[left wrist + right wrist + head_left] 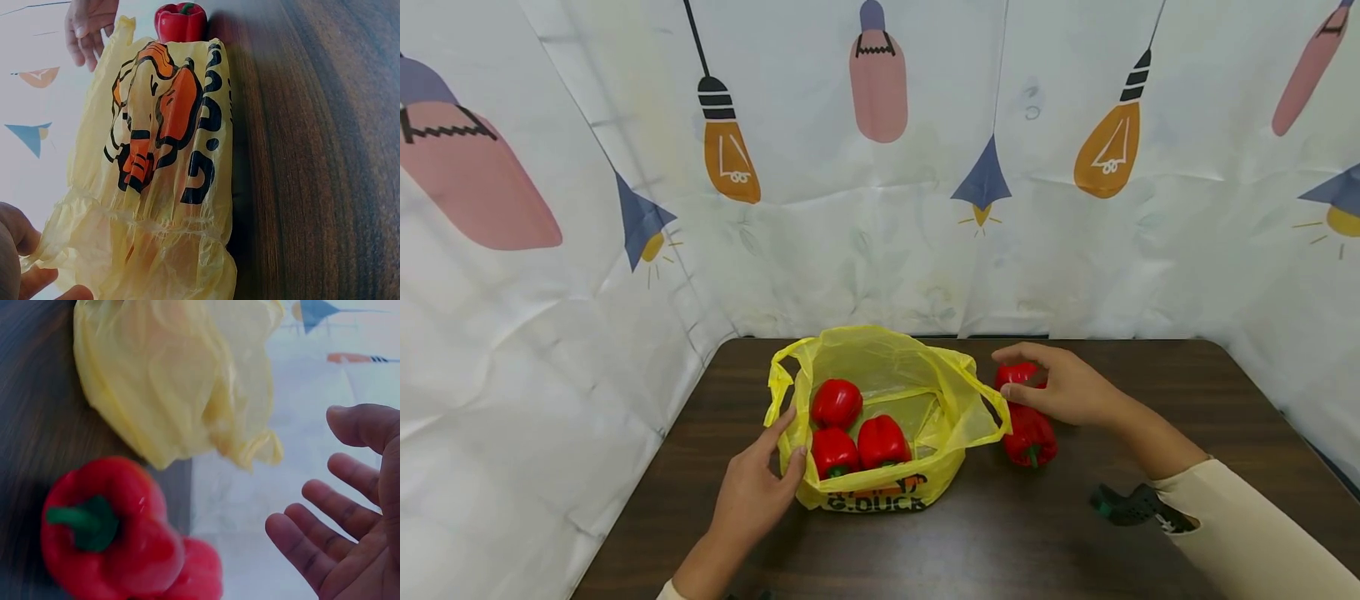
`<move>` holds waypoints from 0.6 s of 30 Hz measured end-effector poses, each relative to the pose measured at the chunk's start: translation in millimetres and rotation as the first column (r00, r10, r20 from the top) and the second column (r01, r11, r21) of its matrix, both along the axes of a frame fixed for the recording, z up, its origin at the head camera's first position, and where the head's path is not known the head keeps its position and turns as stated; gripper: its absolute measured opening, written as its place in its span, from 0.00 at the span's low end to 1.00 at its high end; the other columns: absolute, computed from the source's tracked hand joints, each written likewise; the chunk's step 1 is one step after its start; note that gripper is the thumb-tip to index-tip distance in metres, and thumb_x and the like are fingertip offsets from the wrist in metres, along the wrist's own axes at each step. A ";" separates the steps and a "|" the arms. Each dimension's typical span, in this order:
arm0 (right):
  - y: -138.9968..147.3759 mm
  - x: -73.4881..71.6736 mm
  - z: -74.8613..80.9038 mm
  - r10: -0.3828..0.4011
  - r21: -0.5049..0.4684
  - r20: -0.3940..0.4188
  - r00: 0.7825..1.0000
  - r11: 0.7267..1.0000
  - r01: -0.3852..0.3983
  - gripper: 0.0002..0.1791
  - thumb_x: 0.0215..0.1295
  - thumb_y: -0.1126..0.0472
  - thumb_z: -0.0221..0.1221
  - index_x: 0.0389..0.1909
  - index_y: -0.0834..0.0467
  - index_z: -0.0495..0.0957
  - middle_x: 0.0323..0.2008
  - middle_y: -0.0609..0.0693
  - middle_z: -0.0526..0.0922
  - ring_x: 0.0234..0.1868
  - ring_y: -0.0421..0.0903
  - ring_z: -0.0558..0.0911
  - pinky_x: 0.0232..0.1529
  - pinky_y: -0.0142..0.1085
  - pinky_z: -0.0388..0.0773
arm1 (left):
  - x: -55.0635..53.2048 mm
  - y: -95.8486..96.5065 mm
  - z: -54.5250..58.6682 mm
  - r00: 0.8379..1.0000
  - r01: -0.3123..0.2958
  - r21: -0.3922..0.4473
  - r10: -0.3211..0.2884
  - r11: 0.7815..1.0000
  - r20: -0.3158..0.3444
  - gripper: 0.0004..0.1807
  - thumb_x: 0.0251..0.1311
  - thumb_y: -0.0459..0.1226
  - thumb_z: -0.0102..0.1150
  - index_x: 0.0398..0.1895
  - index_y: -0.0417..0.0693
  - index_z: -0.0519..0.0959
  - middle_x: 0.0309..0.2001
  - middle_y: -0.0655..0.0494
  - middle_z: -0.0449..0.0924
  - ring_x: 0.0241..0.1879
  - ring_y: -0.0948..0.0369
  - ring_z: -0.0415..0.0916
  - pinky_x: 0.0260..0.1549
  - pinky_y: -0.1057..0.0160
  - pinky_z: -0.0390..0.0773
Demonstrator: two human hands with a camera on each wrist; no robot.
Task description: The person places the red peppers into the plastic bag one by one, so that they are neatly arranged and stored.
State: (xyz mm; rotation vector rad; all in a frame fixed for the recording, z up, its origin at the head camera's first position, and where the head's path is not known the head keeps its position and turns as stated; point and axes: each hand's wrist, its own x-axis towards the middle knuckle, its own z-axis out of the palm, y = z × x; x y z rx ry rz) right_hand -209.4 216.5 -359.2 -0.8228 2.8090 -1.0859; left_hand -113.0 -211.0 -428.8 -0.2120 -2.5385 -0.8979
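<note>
A yellow plastic bag (951, 467) with a cartoon duck print stands with its mouth open on the table. Inside lie several red bell peppers (837, 404), three of them visible. At the bag's left rim my left hand (752, 487) pinches the plastic between thumb and fingers. To the right of the bag, my right hand (1063, 385) hovers with fingers spread, holding nothing. Below it two more red bell peppers (1030, 437) sit on the table, the rear one partly hidden by the hand. The right wrist view shows the nearer pepper (103, 528) with its green stem.
The dark wooden table (1000, 542) has its far edge close behind the bag. A white curtain (880, 233) printed with lamps hangs behind and along the sides. A dark strap (1138, 504) shows at my right sleeve.
</note>
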 end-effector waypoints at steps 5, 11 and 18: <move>18.0 0.3 -6.3 -0.038 0.011 0.016 0.999 0.999 0.038 0.29 0.68 0.49 0.68 0.66 0.54 0.75 0.62 0.58 0.78 0.50 0.59 0.84 0.44 0.51 0.84 | -0.1 0.4 1.6 1.000 0.001 0.003 -0.001 1.000 0.005 0.33 0.60 0.32 0.71 0.70 0.42 0.75 0.52 0.39 0.85 0.44 0.51 0.86 0.41 0.46 0.85; 38.5 -1.6 -13.3 -0.089 0.039 0.029 0.996 0.995 0.088 0.30 0.68 0.48 0.67 0.67 0.54 0.74 0.64 0.59 0.77 0.54 0.60 0.82 0.47 0.53 0.83 | -0.2 -1.0 1.2 1.000 -0.005 0.004 0.005 1.000 0.009 0.33 0.59 0.32 0.71 0.69 0.42 0.75 0.56 0.39 0.82 0.53 0.46 0.83 0.47 0.43 0.82; 57.2 -4.9 -22.8 -0.143 0.095 0.015 0.990 0.985 0.141 0.33 0.69 0.46 0.66 0.69 0.56 0.72 0.67 0.63 0.73 0.62 0.67 0.75 0.53 0.64 0.77 | 0.6 -1.2 1.4 1.000 0.001 0.009 -0.001 1.000 0.007 0.32 0.60 0.32 0.70 0.69 0.42 0.75 0.56 0.38 0.82 0.54 0.45 0.82 0.48 0.41 0.81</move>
